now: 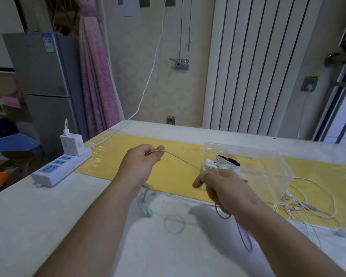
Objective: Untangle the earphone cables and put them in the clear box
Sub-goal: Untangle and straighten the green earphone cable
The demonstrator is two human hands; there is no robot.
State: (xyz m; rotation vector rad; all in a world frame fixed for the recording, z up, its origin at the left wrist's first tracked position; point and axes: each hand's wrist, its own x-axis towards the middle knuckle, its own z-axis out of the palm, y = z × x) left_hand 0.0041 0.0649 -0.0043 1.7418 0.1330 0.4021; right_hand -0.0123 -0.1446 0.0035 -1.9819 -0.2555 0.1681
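Holding cable (180, 159), seemingly taut: left hand (141, 163), right hand (225, 187).

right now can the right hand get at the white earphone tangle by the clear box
Probably not freely. Nothing lies between the right hand and the white earphone tangle, but the green cable is wound round its fingers and runs taut to the left hand.

Above the worktop (68, 216), the left hand (141, 164) pinches a green earphone cable (180, 158), which runs taut to the right hand (226, 189) and is looped around its fingers. Its green earbud (149, 212) lies on the worktop below. The clear box (242, 146) stands just behind the right hand, a tangle of white earphones (288, 206) beside it, and a power strip (58, 169) at the far left.
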